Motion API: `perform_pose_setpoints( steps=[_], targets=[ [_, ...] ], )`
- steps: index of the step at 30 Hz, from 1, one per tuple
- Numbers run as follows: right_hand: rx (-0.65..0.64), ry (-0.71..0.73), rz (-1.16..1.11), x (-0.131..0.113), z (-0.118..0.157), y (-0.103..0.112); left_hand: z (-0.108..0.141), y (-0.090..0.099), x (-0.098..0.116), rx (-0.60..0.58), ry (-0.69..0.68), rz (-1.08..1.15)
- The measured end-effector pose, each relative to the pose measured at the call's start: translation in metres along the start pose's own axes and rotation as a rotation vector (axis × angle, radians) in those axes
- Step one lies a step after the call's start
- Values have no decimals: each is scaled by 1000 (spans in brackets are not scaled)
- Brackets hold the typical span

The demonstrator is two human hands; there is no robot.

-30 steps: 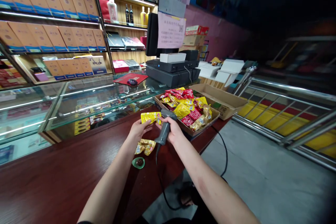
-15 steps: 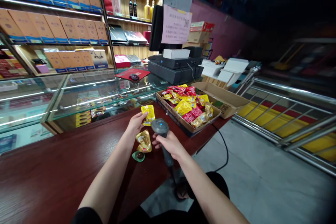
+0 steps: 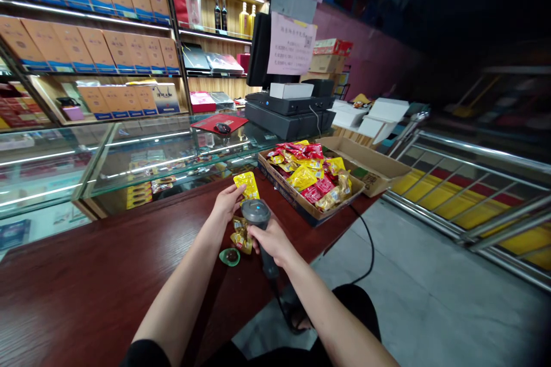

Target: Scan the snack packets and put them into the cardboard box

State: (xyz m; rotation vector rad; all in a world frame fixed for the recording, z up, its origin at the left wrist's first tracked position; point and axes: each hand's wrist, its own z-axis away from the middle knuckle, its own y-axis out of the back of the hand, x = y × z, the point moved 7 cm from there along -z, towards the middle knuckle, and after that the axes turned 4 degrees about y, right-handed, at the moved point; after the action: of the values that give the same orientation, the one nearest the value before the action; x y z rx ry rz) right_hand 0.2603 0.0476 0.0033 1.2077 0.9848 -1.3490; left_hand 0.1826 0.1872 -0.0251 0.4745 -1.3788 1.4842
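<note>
Between the fingertips of my left hand (image 3: 227, 203) is a yellow packet (image 3: 247, 185), raised over the dark red counter (image 3: 107, 258). My right hand (image 3: 272, 237) is closed round the handle of a grey handheld scanner (image 3: 257, 213), whose head sits just below and touching or nearly touching the packet in view. A gold packet (image 3: 241, 238) lies on the counter under the hands, partly hidden by the scanner. Just below it is a small green dish-like item (image 3: 229, 257) with something dark in it.
An open cardboard box (image 3: 293, 198) of red, yellow and gold packets stands right of my hands. Behind are a glass display case (image 3: 172, 143), a cash drawer (image 3: 288, 120) and a monitor (image 3: 259, 49). A metal railing (image 3: 473, 155) is at right; a black cable (image 3: 371, 246) hangs off the counter.
The scanner in my right hand has moved left, closer to the yellow packet, and now covers part of the gold packet. The yellow packet has tilted slightly in my left hand.
</note>
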Motion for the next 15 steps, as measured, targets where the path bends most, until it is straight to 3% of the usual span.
perform_pose_setpoints(
  steps=[15],
  targets=[
    [11,15,-27,1,0,4,1,1,-2,2,37,-11]
  ],
)
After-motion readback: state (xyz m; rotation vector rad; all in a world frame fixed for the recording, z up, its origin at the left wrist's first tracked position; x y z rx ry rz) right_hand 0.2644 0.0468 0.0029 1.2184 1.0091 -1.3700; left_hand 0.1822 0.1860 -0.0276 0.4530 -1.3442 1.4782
